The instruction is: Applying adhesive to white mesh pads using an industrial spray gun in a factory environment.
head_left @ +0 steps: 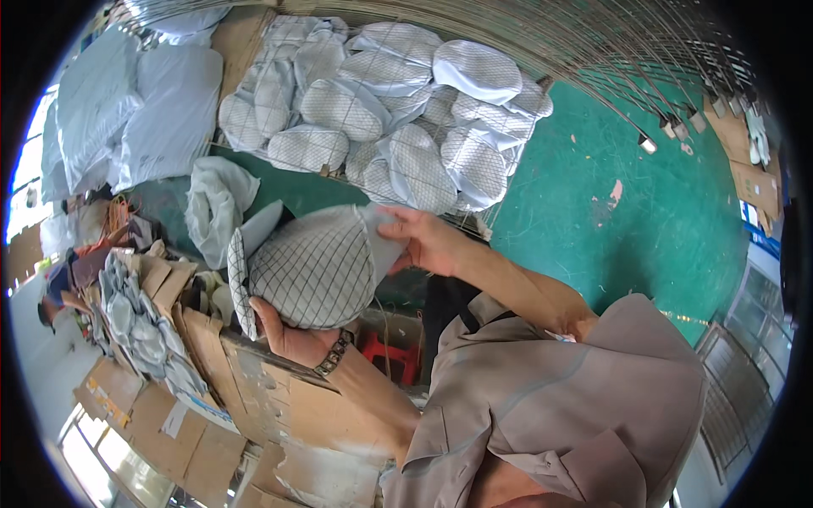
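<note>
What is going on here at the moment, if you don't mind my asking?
A person holds a grey cap-shaped fabric piece with a dark grid pattern in both hands: the left hand cups it from below, the right hand grips its upper edge. Beyond it, a pile of similar pieces lies on a wire rack, above a green floor. Cardboard boxes stand at left.

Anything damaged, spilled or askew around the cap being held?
The green floor has a pale scuffed patch where the coating looks worn. The cardboard boxes at lower left are torn and scuffed. The grid-patterned cap, held between left hand and right hand, looks intact; the pile of caps is loose, not spilled.
</note>
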`<state>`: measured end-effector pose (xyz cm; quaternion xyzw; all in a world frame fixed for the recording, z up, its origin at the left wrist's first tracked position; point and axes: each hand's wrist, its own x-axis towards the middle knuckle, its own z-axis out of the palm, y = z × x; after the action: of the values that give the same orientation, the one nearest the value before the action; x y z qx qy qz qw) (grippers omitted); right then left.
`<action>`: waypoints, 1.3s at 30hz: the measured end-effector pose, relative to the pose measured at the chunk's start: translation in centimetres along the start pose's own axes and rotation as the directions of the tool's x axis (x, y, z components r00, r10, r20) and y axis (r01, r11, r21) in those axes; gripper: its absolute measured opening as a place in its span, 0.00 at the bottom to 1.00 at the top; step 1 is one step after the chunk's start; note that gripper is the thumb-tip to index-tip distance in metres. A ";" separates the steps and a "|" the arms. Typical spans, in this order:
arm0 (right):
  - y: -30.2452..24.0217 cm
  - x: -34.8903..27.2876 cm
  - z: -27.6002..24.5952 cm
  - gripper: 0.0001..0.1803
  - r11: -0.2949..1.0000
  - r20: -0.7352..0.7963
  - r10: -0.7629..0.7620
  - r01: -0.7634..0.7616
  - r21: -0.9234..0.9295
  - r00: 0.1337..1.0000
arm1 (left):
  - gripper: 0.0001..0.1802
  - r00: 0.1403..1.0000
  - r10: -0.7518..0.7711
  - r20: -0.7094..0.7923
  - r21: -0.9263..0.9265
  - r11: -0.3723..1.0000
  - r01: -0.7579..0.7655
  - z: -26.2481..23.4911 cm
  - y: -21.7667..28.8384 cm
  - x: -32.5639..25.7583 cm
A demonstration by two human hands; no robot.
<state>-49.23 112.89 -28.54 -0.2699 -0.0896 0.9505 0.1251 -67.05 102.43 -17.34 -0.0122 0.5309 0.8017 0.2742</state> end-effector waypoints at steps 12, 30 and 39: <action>-14.5 0.2 -32.0 0.41 0.534 -0.690 -0.689 -0.490 -0.690 0.221 | 0.31 0.407 -0.900 -0.155 0.314 0.345 0.884 -5.7 -36.4 -5.4; 20.8 20.2 -30.3 0.19 -0.021 -0.237 0.037 -0.236 -0.972 0.971 | 0.20 0.703 -0.556 -0.444 0.538 0.462 0.705 -41.7 -37.7 -5.3; 33.4 48.1 -50.5 0.50 -0.275 -0.332 -0.370 -0.444 -0.853 0.867 | 0.11 0.884 -0.228 -0.409 0.719 0.516 0.466 -49.8 -39.6 -11.1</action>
<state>-68.08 99.99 -102.42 -0.4927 -0.7661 0.3821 -0.1563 -53.23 66.32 -69.01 -0.1005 0.8505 0.3947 0.3328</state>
